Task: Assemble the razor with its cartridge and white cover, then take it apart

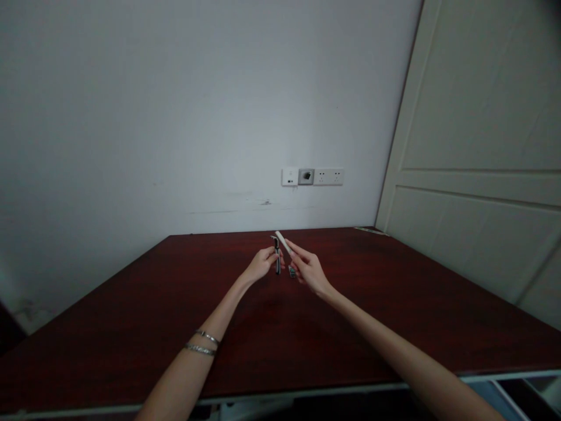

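Observation:
Over the far middle of the dark red table, my left hand (263, 261) is closed around a narrow black-and-silver object (277, 260), held upright. A thin piece juts from its upper end; its kind is too small to make out. Close by on the right, my right hand (309, 270) pinches a slim white stick-like object (283, 241), tilted with its upper end to the left. The tip of the white object is very near the top of the black-and-silver one; I cannot tell whether they touch. A small patterned item (291, 271) shows beside my right fingers, partly hidden.
The dark red table (175, 310) reaches back to a white wall with a row of sockets (313, 176). A pale panelled door (473, 146) stands along the right side. A flat strip (371, 231) lies at the table's far right corner.

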### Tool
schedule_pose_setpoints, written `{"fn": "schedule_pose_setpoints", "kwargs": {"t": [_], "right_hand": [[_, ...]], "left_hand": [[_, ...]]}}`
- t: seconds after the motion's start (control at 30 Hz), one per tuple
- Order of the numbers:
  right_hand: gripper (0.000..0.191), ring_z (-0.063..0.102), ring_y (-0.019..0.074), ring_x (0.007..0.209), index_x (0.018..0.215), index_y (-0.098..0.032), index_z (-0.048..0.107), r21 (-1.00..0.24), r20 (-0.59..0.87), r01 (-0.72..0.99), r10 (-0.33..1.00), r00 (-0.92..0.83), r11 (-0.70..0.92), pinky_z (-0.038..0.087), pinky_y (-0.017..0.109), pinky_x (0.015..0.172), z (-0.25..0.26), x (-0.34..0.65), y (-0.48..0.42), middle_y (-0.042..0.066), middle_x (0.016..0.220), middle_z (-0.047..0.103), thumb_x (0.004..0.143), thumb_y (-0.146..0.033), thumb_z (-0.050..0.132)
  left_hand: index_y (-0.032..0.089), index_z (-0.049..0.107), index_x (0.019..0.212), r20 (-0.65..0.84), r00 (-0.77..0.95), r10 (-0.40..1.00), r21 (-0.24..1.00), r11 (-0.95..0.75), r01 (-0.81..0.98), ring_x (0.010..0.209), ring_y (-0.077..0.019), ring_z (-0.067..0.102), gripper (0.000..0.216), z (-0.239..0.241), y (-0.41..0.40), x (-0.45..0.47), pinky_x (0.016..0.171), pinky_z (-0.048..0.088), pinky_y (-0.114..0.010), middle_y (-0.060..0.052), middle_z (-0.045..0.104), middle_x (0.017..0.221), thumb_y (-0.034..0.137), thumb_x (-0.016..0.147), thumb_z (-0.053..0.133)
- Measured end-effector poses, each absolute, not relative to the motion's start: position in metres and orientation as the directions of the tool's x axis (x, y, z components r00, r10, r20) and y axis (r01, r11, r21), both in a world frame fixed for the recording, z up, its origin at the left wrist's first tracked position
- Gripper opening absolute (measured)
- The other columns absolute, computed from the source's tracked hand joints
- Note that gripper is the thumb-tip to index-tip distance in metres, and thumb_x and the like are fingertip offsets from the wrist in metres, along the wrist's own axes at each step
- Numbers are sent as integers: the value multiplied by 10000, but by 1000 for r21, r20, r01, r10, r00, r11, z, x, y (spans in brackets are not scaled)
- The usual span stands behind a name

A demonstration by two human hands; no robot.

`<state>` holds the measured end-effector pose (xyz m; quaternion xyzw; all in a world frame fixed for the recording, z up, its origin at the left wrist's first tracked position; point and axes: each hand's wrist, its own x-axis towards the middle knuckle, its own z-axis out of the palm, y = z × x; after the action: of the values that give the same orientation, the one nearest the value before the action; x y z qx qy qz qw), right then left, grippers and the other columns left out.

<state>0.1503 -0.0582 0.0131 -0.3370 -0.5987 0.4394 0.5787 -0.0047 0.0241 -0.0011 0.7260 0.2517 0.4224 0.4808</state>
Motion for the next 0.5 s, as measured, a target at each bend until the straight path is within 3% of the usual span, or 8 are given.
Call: {"fn": "schedule_pose_setpoints", "kwargs": {"t": [0.33,0.5], "right_hand": [[577,262,43,379,1304,-167,465,-912,406,-85,913,-43,402,230,168,329,9,142,-61,-73,512,351,797,-436,520],[486,289,54,456,1212,-181,570,-882,469,-4,877,-106,471,245,176,398,5,141,-60,-42,553,418,790,-421,541]], "left_hand": [[113,543,807,337,515,788,925,-380,-22,616,-146,593,259,3,19,-2,610,473,-277,-35,606,708,367,763,566],[103,553,730,388,481,786,897,-441,-3,598,-128,566,257,3,20,-2,588,448,-243,-24,591,665,355,732,604]]}}
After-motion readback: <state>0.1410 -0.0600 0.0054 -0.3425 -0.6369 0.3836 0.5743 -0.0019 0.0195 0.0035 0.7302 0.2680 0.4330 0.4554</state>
